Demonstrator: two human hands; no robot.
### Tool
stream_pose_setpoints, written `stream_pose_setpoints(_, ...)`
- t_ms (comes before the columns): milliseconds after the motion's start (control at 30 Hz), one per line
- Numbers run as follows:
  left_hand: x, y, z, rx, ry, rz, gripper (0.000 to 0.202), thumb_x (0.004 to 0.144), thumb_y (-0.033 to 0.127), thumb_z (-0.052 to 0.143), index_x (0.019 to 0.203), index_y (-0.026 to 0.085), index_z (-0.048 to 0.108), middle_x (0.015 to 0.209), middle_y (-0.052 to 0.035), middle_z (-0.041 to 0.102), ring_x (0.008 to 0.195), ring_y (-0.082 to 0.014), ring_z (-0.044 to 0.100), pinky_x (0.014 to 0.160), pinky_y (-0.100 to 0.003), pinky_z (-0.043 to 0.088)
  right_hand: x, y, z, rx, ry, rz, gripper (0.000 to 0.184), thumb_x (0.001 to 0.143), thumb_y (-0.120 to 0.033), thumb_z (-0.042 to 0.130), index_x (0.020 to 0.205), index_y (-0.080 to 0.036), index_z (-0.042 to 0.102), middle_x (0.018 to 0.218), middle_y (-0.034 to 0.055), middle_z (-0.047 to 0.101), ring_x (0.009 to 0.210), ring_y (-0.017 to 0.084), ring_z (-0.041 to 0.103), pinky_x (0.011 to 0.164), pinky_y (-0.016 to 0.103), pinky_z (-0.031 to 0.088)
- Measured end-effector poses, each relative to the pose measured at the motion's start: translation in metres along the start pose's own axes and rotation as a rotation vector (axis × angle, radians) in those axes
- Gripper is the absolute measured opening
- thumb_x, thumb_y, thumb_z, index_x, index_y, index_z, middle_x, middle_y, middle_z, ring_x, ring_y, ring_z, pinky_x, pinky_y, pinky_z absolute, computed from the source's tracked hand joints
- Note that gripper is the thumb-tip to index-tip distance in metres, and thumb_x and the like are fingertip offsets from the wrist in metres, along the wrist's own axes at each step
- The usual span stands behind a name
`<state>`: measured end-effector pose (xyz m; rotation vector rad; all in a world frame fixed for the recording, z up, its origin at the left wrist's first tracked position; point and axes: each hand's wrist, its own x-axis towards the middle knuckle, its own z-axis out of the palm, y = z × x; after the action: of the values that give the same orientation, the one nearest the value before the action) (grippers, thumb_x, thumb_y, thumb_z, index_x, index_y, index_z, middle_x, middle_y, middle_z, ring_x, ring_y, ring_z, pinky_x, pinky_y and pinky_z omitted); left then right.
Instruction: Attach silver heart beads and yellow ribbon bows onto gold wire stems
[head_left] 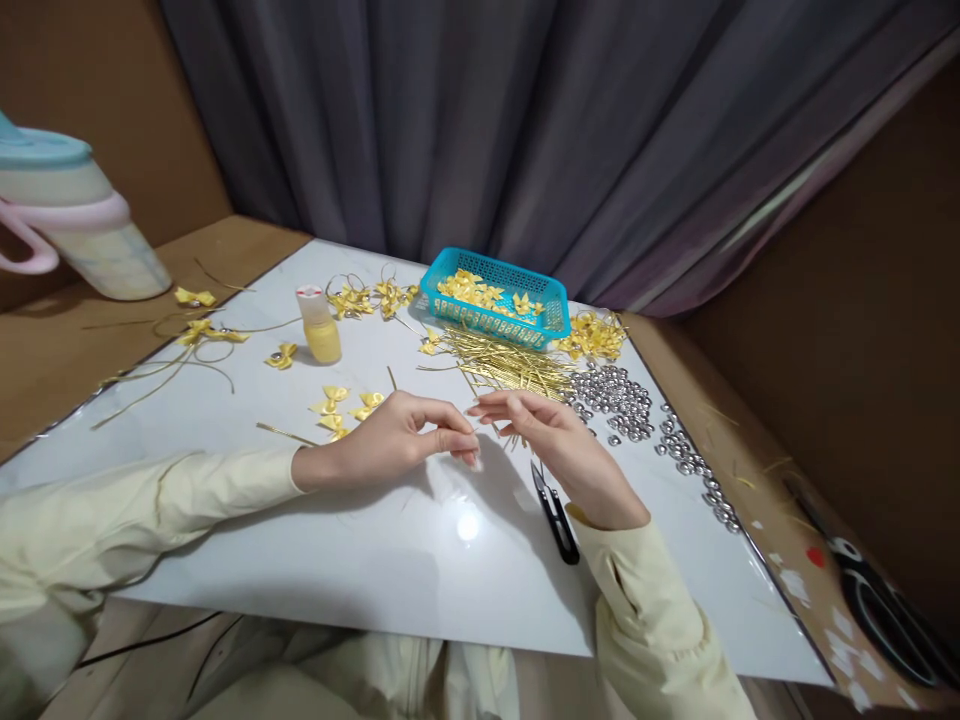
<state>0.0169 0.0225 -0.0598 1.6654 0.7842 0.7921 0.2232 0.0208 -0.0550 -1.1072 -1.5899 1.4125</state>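
My left hand (397, 440) rests on the white board (375, 560), fingers curled in a pinch near its tips. My right hand (547, 440) lies just right of it, fingers bent toward the left hand's fingertips, over the near end of a pile of gold wires (510, 365). What the fingers pinch is too small to make out. Black thread snips (556, 515) lie under the right wrist. Small yellow ribbon bows (337, 405) sit just left of the left hand.
A blue basket (495, 300) of yellow bows stands at the back. Silver beads (622, 395) spread to the right. A glue bottle (321, 325) stands at back left, with more bows (196, 330) and wires. A jug (67, 220) sits far left, black scissors (877, 590) far right.
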Motion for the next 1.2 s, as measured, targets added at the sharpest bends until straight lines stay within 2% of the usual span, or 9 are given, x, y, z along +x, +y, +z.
stream_pose_setpoints(133,0.0,0.0,0.0,-0.075,-0.037,-0.055,0.017,0.085,0.026,0.063,0.073,0.016,0.07,0.075,-0.0003,0.074,0.074,-0.0119,0.067,0.071,-0.021,0.05,0.001,0.002,0.01,0.072,-0.026,-0.032,0.029,0.08,-0.049,0.067,0.085,-0.021,0.065,0.074,0.0001,0.068,0.071,0.014,0.062,0.066,0.027,0.045)
stream_pose_setpoints(267,0.0,0.0,0.0,-0.167,-0.068,-0.088,0.016,0.085,0.029,0.065,0.076,0.016,0.07,0.075,-0.0016,0.075,0.076,-0.0137,0.068,0.071,-0.023,0.051,0.001,0.001,0.018,0.096,-0.028,-0.032,0.029,0.08,-0.046,0.069,0.074,-0.02,0.058,0.059,-0.0028,0.061,0.055,0.012,0.054,0.056,0.026,0.042)
stream_pose_setpoints(467,0.0,0.0,0.001,-0.172,-0.086,-0.086,0.015,0.085,0.024,0.063,0.075,0.015,0.069,0.073,-0.0013,0.074,0.072,-0.0121,0.066,0.068,-0.021,0.049,0.001,0.01,0.019,0.04,-0.011,-0.074,0.034,0.085,-0.051,0.062,0.074,-0.021,0.051,0.055,-0.0041,0.057,0.049,0.011,0.047,0.051,0.025,0.037)
stream_pose_setpoints(700,0.0,0.002,0.001,-0.129,-0.076,-0.118,0.014,0.084,0.021,0.063,0.072,0.015,0.069,0.067,0.0005,0.072,0.067,-0.0101,0.064,0.066,-0.019,0.048,0.001,0.016,0.023,-0.259,0.097,-0.165,0.048,0.091,-0.059,0.045,0.061,-0.022,0.044,0.05,-0.005,0.048,0.047,0.011,0.043,0.054,0.026,0.035)
stream_pose_setpoints(1033,-0.001,0.004,0.003,-0.008,-0.081,-0.127,0.019,0.083,0.026,0.062,0.069,0.015,0.068,0.067,-0.0006,0.071,0.065,-0.0115,0.062,0.063,-0.02,0.047,0.0,0.013,0.028,-0.231,0.134,-0.06,0.056,0.086,-0.062,0.051,0.047,-0.024,0.039,0.035,-0.0056,0.038,0.035,0.011,0.035,0.042,0.026,0.031)
stream_pose_setpoints(1200,-0.002,0.001,0.004,0.032,-0.105,-0.085,0.02,0.084,0.026,0.061,0.067,0.016,0.068,0.068,-0.0002,0.071,0.066,-0.0113,0.063,0.065,-0.02,0.047,0.0,0.015,0.029,-0.183,0.132,0.017,0.06,0.082,-0.064,0.055,0.04,-0.023,0.04,0.032,-0.0046,0.04,0.032,0.009,0.034,0.043,0.026,0.032)
